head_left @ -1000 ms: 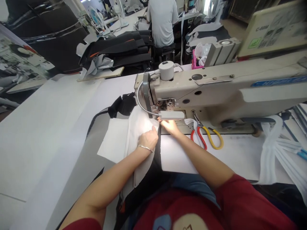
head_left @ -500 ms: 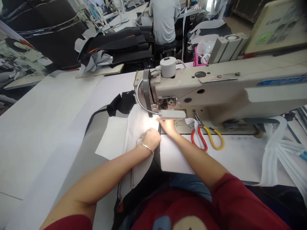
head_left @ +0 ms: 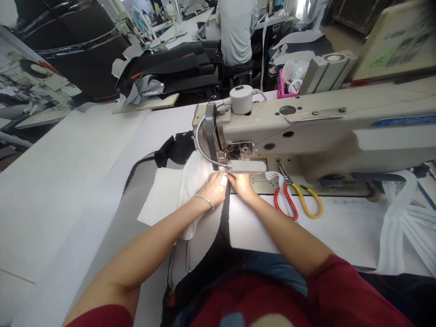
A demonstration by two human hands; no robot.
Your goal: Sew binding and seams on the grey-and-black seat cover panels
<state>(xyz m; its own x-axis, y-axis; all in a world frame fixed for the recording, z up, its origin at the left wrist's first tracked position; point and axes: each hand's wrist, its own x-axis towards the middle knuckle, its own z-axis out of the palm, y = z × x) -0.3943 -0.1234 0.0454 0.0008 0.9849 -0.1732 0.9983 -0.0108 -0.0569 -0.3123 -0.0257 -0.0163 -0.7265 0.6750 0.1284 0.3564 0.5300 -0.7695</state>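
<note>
Under the head of a sewing machine (head_left: 306,129) lies a layered fabric piece, grey with a dark edge, and a white fabric panel (head_left: 193,175) is on top of it. My left hand (head_left: 214,190), with a bangle at the wrist, is closed on the white panel's edge near the presser foot. Beside it, my right hand (head_left: 241,185) pinches the fabric edge, its fingertips almost meeting the left ones. A lamp (head_left: 247,166) lights this spot and hides the needle area and part of the right fingers.
Scissors (head_left: 301,195) with red and yellow handles lie right of my right forearm, by a pale strip. More white strips (head_left: 393,227) hang at far right. A pink basket (head_left: 284,88) stands behind the machine. Stacked dark fabric (head_left: 177,68) and a seated person (head_left: 236,34) are further back.
My left hand has moved up and forward, toward the needle area and my right hand. The white panel has shifted under it. The view has tilted slightly.
</note>
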